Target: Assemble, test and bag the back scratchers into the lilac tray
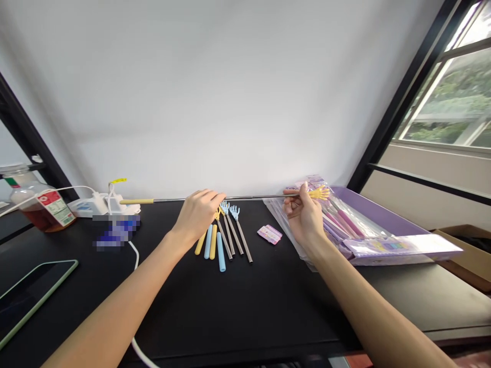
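The left hand (201, 209) and right hand (306, 217) each have fingers closed on an extended telescopic back scratcher (255, 197), held level above the black surface (230, 306), yellow claw (319, 192) beside the right thumb

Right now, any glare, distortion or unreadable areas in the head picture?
Head view, right: glare on the glossy purple-and-white box flap, pale-framed glass window washed out at top, tall black post slanting, likely wide-angle distortion. Head view, left: blocky blue pixelated patch hides detail.
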The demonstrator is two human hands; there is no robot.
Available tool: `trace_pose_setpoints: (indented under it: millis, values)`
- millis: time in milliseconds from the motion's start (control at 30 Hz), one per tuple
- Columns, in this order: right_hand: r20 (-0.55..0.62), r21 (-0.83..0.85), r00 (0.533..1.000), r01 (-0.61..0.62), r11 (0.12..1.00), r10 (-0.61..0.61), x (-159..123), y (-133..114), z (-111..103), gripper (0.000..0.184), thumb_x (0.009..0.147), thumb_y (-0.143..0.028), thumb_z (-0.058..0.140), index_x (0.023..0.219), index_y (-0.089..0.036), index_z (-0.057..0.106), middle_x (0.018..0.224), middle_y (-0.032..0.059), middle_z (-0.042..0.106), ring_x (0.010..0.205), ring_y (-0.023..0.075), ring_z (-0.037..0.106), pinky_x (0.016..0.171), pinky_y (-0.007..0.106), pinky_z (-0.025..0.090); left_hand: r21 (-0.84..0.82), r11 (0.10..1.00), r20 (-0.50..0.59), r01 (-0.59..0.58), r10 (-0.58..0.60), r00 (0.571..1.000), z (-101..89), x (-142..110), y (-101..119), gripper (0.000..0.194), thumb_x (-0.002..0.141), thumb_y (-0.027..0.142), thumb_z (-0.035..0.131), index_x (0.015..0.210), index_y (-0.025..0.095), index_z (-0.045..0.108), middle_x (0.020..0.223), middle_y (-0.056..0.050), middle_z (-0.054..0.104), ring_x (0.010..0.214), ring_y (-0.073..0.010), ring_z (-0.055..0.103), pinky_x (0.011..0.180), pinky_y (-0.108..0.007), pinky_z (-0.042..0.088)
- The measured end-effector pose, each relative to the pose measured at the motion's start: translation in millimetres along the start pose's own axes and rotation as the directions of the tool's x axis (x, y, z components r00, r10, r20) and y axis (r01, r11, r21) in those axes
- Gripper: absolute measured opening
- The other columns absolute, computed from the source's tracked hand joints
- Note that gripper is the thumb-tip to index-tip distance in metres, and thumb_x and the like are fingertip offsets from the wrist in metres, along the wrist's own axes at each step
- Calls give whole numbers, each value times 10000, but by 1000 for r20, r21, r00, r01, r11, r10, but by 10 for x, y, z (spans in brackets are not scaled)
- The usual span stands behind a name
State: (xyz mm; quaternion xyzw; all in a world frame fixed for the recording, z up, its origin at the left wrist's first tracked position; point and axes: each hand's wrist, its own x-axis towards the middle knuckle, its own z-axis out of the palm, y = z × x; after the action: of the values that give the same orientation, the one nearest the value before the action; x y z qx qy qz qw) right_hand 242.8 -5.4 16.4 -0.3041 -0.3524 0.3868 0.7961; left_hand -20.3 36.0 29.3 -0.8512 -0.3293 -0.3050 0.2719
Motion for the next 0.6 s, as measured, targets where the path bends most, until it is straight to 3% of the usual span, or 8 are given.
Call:
trace_pose_setpoints:
  millis: [100,233,500,600]
  values:
    - [-150,29,986,85,996,-80,112,-38,-117,478,720,-607,797,645,-162,637,505,-41,496,409,47,369,389,215,325,22,993,3,120,-120,993,-2,-55,-129,255,930,63,467,949,171,697,914,-73,748,824,-225,690,693,-327,496]
    - [-187,76,980,89,993,-73,179,-80,-209,453,720,-561,817,662,-166,603,503,-63,471,399,42,342,393,212,324,89,972,13,217,-219,976,0,-122,-242,201,931,121,502,869,193,679,827,-41,733,742,-219,674,613,-321,438]
    - [-86,77,993,-79,994,85,68,-61,-49,352,722,-417,852,733,-155,617,581,-30,533,471,69,475,406,194,365,135,979,-58,155,-148,987,17,-91,-102,167,923,133,553,781,191,619,738,-21,667,700,-196,636,599,-305,395]
    - [-180,107,982,-30,994,49,121,-155,-117,324,802,-434,778,746,-167,604,561,-54,492,427,53,411,382,190,335,123,983,-77,139,-131,988,24,-94,-106,158,912,128,578,771,188,613,721,-15,653,693,-192,634,584,-306,392]
